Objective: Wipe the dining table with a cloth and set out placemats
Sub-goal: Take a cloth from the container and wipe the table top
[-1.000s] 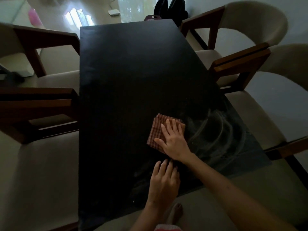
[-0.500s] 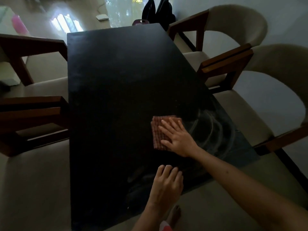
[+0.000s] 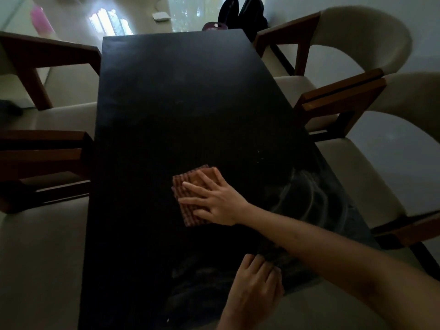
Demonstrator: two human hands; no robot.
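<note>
A long black dining table (image 3: 181,110) runs away from me. On its near half lies a folded red checked cloth (image 3: 184,190). My right hand (image 3: 212,198) presses flat on the cloth with its fingers spread and pointing left. Faint curved wipe streaks (image 3: 309,198) show on the table surface to the right of that hand. My left hand (image 3: 256,285) rests flat on the table near the front edge, holding nothing. No placemats are in view.
Two cream chairs with wooden arms (image 3: 340,98) stand along the right side and two more (image 3: 42,151) along the left. A dark bag (image 3: 240,13) sits past the far end, on a pale floor.
My right hand has slid the cloth leftward across the table and turned so its fingers point left. My left hand stays near the front edge.
</note>
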